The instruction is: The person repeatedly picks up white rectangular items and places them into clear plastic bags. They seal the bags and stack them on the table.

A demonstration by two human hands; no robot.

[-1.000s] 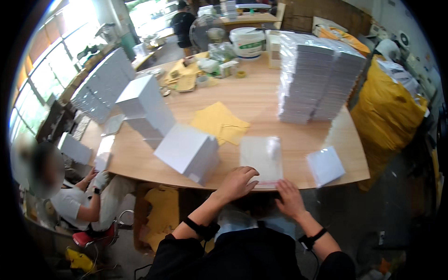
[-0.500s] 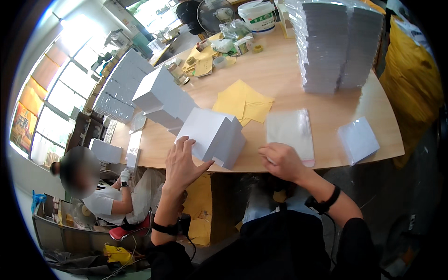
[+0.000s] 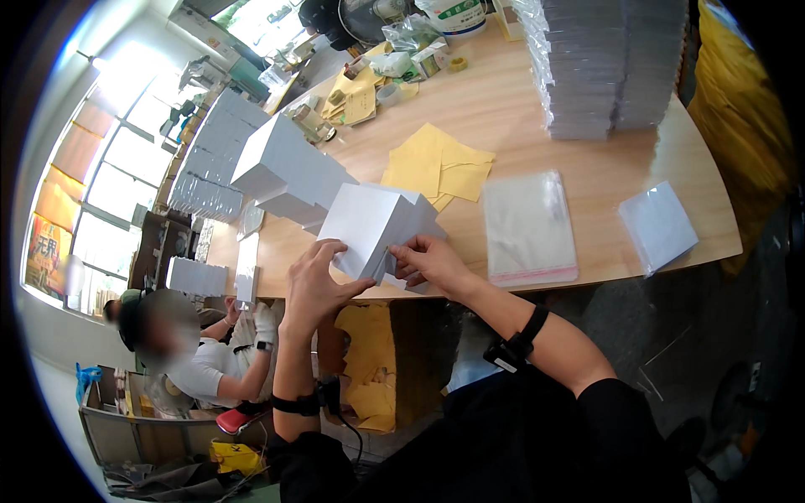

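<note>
A thick stack of white paper (image 3: 359,220) stands at the table's near edge, its upper block set askew to the sheets behind it. My left hand (image 3: 312,283) grips its near left corner, fingertips on the left edge and thumb reaching under the near corner. At the near right edge of the same stack, my right hand (image 3: 429,263) is closed, thumb and forefinger pinching at the sheets' edges; how many they hold cannot be seen. Clear plastic bags (image 3: 528,222) lie in a flat pile right of my right hand. Farther right is a bagged white packet (image 3: 660,228).
Yellow paper envelopes (image 3: 432,163) lie behind the stack. More white stacks (image 3: 289,168) stand back left, and a tall wrapped stack (image 3: 616,71) back right. Tape and small containers (image 3: 387,94) clutter the far side. A seated co-worker (image 3: 214,360) works at the left.
My right hand has moved left from the plastic bags to the stack's near edge. My left hand has closed in on the stack's corner. The view has shifted slightly.
</note>
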